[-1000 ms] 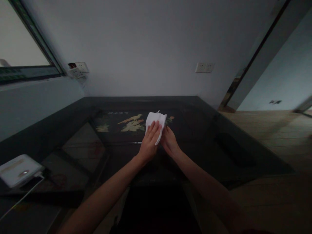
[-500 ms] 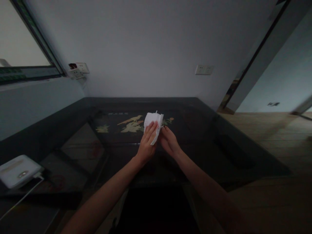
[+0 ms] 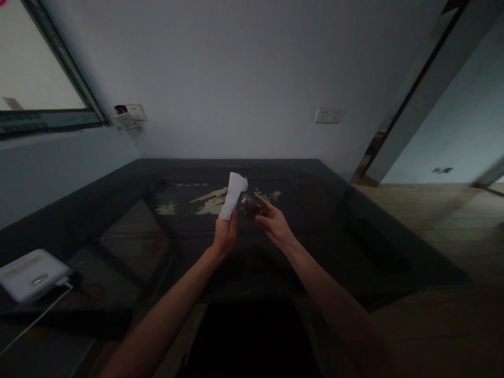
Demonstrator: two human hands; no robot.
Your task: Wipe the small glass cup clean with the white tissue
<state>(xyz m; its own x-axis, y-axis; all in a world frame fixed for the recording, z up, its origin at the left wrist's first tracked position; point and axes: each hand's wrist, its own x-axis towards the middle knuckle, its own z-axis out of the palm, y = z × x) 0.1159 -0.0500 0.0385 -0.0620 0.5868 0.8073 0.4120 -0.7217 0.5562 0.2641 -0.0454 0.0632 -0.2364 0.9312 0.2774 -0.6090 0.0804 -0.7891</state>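
Note:
A folded white tissue (image 3: 233,195) stands up from my left hand (image 3: 226,233), whose fingers are closed on its lower end. Just right of it, my right hand (image 3: 276,224) grips a dark brown, glossy, see-through rounded object (image 3: 251,205) by its right side; its exact kind is hard to make out in the dim light. The tissue touches or nearly touches the object's left side. Both hands are held above the dark glossy table (image 3: 252,262), over its inlaid bird and flower picture (image 3: 212,203).
On the table's left lies a white box-shaped device (image 3: 33,275) with a white cable (image 3: 37,320) plugged in. A long dark object (image 3: 376,244) rests at the right. Wall sockets (image 3: 329,115) and a plug adapter (image 3: 128,119) are on the wall behind.
The tissue, earlier spread under my left fingers and covering the object, has swung left and upright. The dark object now shows in my right hand.

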